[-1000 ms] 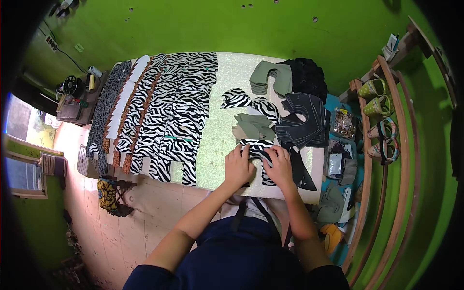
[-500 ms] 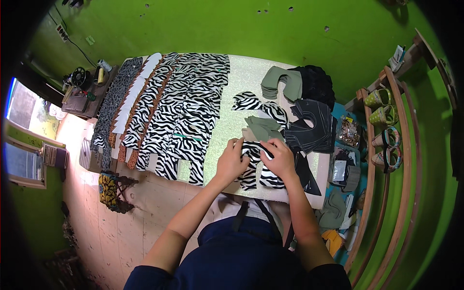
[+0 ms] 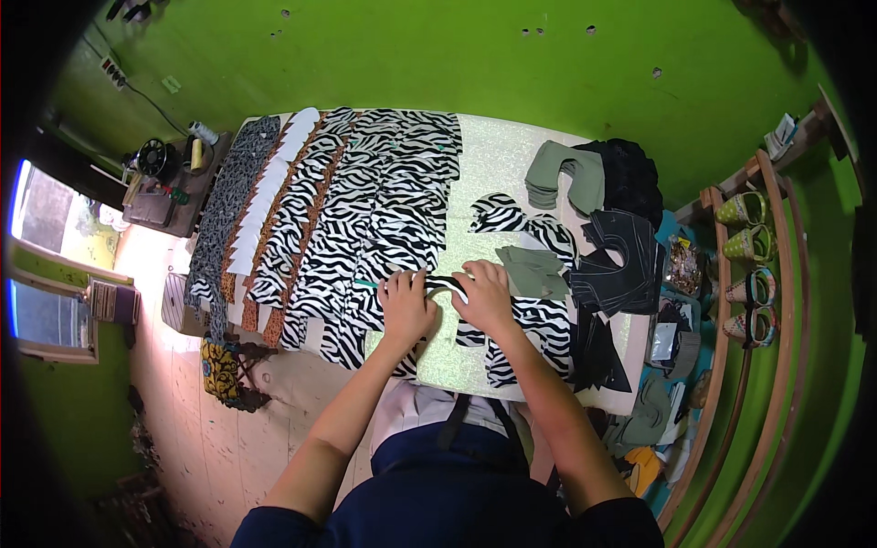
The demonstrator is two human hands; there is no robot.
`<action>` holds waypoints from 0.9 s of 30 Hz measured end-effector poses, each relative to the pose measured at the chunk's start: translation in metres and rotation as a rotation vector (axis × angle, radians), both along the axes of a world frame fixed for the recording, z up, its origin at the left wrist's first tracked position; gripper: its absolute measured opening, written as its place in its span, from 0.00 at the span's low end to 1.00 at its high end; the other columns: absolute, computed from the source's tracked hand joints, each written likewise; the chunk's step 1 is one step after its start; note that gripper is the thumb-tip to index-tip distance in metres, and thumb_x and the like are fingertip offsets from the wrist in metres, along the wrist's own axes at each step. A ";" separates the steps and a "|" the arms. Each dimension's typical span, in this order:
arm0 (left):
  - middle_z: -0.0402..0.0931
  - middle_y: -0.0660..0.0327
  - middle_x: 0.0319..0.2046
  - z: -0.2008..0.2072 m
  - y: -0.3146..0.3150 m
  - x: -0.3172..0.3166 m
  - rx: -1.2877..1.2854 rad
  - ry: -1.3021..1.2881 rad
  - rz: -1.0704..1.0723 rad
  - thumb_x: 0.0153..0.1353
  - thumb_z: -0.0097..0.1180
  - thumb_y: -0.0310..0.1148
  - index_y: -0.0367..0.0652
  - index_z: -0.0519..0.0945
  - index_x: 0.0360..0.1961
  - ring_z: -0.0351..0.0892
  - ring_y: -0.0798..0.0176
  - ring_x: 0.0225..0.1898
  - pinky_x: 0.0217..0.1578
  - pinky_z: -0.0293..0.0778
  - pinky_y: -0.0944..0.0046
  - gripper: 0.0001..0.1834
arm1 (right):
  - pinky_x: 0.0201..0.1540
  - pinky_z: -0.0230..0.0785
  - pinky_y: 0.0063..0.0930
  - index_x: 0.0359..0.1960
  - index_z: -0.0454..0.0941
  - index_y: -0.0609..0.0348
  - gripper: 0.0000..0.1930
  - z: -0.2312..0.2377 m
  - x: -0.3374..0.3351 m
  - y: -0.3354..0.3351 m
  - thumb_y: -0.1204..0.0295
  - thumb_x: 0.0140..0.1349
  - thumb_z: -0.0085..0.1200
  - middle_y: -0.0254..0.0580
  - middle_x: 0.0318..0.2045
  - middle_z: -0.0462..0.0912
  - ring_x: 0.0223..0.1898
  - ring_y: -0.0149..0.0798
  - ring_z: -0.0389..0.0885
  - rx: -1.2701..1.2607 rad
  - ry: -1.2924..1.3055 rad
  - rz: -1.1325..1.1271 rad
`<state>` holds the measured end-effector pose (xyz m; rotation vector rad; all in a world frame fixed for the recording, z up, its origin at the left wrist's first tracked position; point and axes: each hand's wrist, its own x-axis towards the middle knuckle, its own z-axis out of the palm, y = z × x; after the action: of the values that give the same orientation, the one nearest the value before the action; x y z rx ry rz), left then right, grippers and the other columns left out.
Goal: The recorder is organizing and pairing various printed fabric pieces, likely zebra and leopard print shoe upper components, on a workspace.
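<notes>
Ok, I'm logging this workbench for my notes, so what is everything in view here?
table: one, pale glittery top, centre.
zebra-print pieces: many, black and white, in rows on the table's left half.
zebra-print piece: one, under both hands.
olive pieces: a small stack, far right of the table; another by the right hand.
black pieces: several, table's right edge.
shoes: about four, green and patterned, on the wooden rack at right.
sewing machine: one, black, at far left.
wall: green.
left hand: flat on the zebra-print piece.
right hand: flat on it too.
</notes>
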<state>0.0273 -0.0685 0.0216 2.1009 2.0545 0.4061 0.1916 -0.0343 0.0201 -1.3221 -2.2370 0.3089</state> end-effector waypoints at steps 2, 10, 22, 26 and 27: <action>0.65 0.51 0.52 -0.002 0.012 -0.006 -0.010 0.005 -0.021 0.46 0.52 0.38 0.44 0.69 0.54 0.57 0.47 0.58 0.59 0.45 0.41 0.30 | 0.55 0.54 0.40 0.42 0.77 0.54 0.17 0.000 -0.003 0.013 0.63 0.51 0.54 0.40 0.43 0.72 0.50 0.42 0.66 -0.033 0.035 0.011; 0.68 0.53 0.50 -0.003 0.073 0.010 -0.051 -0.171 -0.234 0.51 0.49 0.36 0.42 0.70 0.52 0.63 0.53 0.55 0.57 0.51 0.45 0.25 | 0.51 0.60 0.39 0.50 0.70 0.58 0.22 -0.005 0.042 0.100 0.70 0.51 0.53 0.44 0.44 0.71 0.50 0.46 0.67 -0.068 -0.097 -0.355; 0.71 0.54 0.44 -0.005 0.121 0.028 -0.039 -0.250 -0.387 0.52 0.48 0.34 0.42 0.72 0.48 0.69 0.53 0.47 0.51 0.60 0.53 0.20 | 0.45 0.59 0.40 0.32 0.70 0.52 0.13 -0.009 0.062 0.116 0.71 0.46 0.61 0.39 0.36 0.71 0.41 0.43 0.69 -0.121 -0.113 -0.377; 0.69 0.54 0.45 0.000 0.124 0.030 -0.019 -0.352 -0.365 0.51 0.53 0.33 0.41 0.70 0.49 0.69 0.51 0.47 0.48 0.63 0.55 0.22 | 0.40 0.60 0.39 0.27 0.68 0.56 0.09 0.000 0.065 0.109 0.75 0.49 0.57 0.37 0.23 0.74 0.31 0.42 0.74 -0.161 -0.003 -0.185; 0.68 0.54 0.45 0.002 0.123 0.029 -0.014 -0.361 -0.362 0.51 0.54 0.33 0.41 0.70 0.50 0.69 0.52 0.47 0.47 0.65 0.57 0.23 | 0.38 0.61 0.39 0.28 0.69 0.57 0.08 0.006 0.062 0.107 0.75 0.49 0.56 0.39 0.23 0.74 0.31 0.45 0.74 -0.201 0.033 -0.155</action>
<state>0.0562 0.0548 0.0235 2.1412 1.4438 0.6507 0.2539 0.0723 0.0258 -1.5726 -2.1054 0.5058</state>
